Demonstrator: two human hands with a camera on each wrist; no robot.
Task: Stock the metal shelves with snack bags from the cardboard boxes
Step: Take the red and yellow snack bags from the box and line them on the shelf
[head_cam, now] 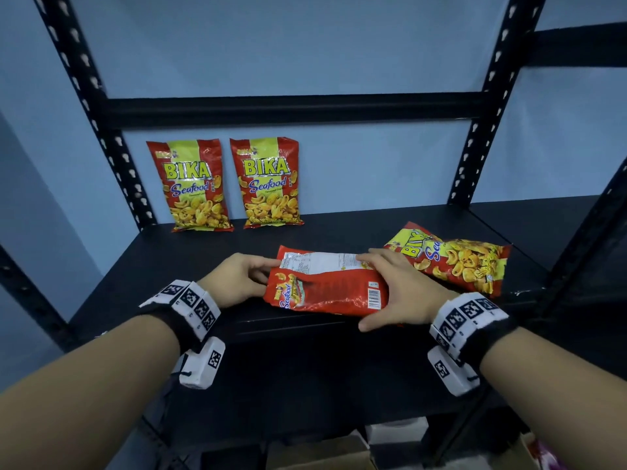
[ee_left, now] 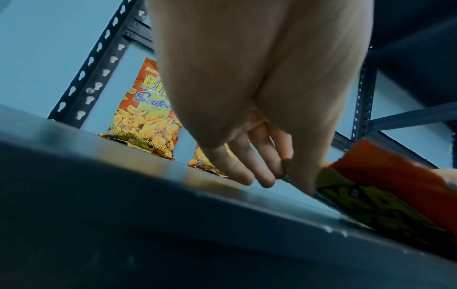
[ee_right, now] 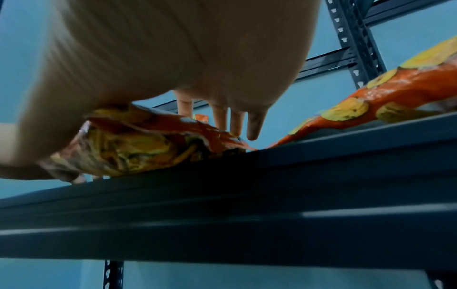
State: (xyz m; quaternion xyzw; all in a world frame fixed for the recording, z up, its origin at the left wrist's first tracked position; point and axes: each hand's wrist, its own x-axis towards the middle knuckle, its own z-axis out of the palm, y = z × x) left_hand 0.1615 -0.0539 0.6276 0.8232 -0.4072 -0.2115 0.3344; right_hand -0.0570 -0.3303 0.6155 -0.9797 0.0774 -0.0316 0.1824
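Observation:
A red snack bag (head_cam: 325,293) lies back side up, lengthwise, near the front of the black metal shelf (head_cam: 339,232). My left hand (head_cam: 244,276) pinches its left end, and in the left wrist view the thumb and fingers (ee_left: 272,166) meet at the bag's edge (ee_left: 385,187). My right hand (head_cam: 400,286) grips the right end, fingers over the top and thumb at the front edge. The right wrist view shows that hand (ee_right: 222,117) over the crumpled bag (ee_right: 138,144). Two bags (head_cam: 193,186) (head_cam: 268,184) stand upright at the back left. Another bag (head_cam: 454,262) lies flat at the right.
Black perforated uprights (head_cam: 112,137) (head_cam: 481,106) and a cross beam (head_cam: 288,108) frame the shelf against a blue wall. Cardboard boxes (head_cam: 322,449) show below the shelf's front edge. Bare shelf lies between the upright bags and the right post.

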